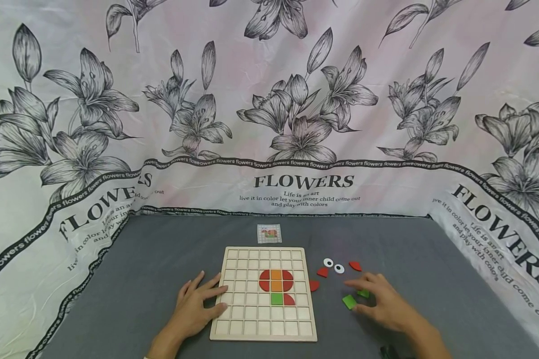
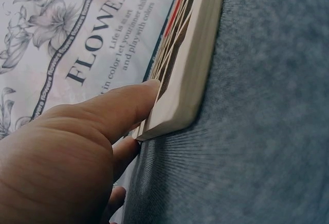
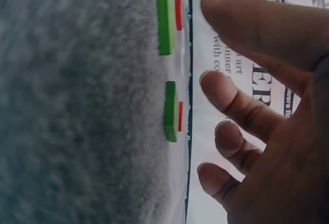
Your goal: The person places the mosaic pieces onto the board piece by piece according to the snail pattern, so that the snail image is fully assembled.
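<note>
My left hand rests at the left edge of a pale wooden grid board, its fingers spread and the thumb on the rim. In the left wrist view, the thumb touches the board's corner frame. On the grid lie red rounded pieces around orange squares, with a green square and a red quarter piece below. To the right of the board, my right hand hovers over two green tiles, a nearer one and a farther one. Nothing is between its parted fingers.
Beyond the right hand lie two white eye discs and several loose red pieces, one against the board's right edge. A small picture card lies behind the board. Grey cloth covers the table, with a flower-printed curtain around it.
</note>
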